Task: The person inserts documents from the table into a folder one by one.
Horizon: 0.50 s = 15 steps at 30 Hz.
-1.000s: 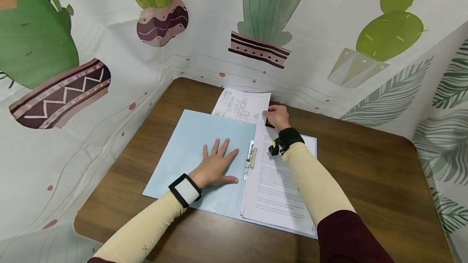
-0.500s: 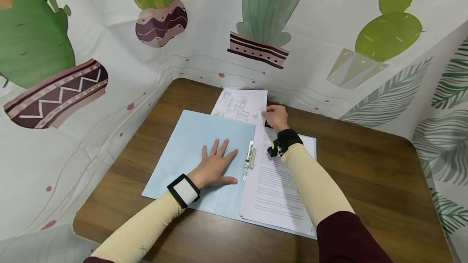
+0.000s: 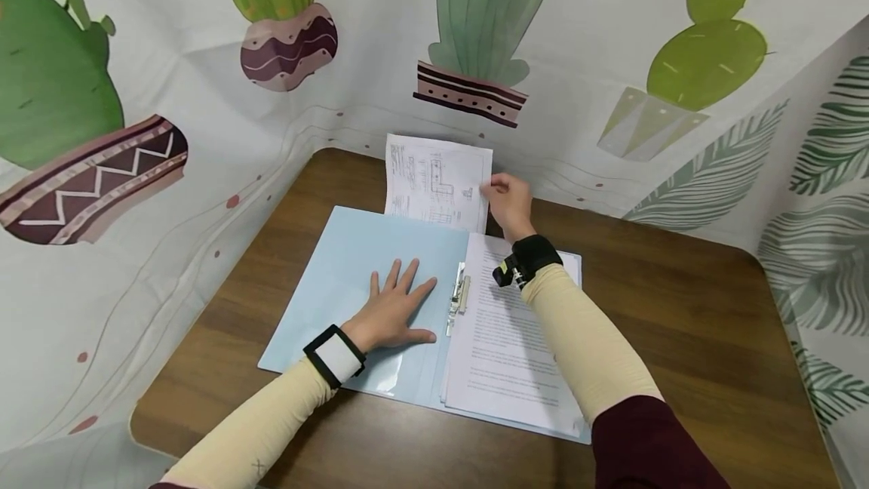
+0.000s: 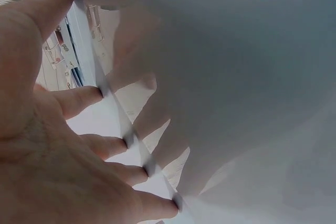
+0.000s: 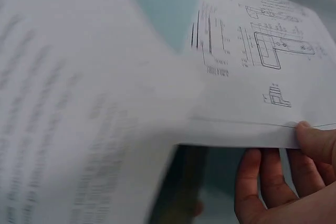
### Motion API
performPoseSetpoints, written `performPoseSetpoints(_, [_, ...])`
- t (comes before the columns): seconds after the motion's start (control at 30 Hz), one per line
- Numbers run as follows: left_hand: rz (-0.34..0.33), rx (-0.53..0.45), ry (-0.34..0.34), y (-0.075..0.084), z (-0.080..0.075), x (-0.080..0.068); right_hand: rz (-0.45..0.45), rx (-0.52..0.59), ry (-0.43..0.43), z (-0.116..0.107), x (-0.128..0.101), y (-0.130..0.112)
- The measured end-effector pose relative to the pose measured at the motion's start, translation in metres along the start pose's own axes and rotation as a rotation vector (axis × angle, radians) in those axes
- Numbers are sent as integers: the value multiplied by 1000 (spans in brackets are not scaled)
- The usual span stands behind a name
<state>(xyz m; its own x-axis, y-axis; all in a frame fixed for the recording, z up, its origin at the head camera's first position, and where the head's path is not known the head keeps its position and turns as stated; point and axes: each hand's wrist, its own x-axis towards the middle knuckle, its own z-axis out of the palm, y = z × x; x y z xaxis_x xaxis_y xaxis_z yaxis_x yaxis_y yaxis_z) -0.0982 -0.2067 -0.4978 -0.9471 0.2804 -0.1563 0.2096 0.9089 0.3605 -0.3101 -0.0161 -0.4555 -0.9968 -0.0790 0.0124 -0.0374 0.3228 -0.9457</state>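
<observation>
Lifted since the earlier frame: sheet with a line drawing (image 3: pixel 437 183), then lying nearly flat at the far end of the folder, now tilted up off the table with its far edge raised toward the cactus-print cloth (image 3: pixel 475 36). Pinched at its right edge by the right hand (image 3: pixel 509 202), thumb on top and fingers curled beneath, as seen from the right wrist view (image 5: pixel 315 140). Left hand (image 3: pixel 394 312) spread flat on the open left cover of the pale blue folder (image 3: pixel 353 278), fingers straight, pressing down and gripping nothing; unchanged in place.

On the right half of the folder, a stack of printed pages (image 3: pixel 505 338), with a metal clip (image 3: pixel 456 296) along the spine just right of the left thumb. All of it on a brown wooden table (image 3: pixel 679 323).

Probably very light and limp: a single sheet, likely to sag and flutter when held by one edge, easy to crease or tear under a hard pinch. Smooth enough to slip from a loose hold. Best taken near a corner or mid-edge with a gentle pinch, ideally supported from below or at a second edge to keep flat.
</observation>
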Motion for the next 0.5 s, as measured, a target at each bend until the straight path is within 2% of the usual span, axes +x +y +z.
performPoseSetpoints(0.23, [-1,7,-3,-2,4,2,-234,123,95,-19,-1,-46])
performPoseSetpoints(0.33, [3,14,0,-2,5,2,-338,192,161,-37,-1,-73])
performPoseSetpoints(0.5, [15,0,23,-2,5,1,-426,332,250,-76,-8,-112])
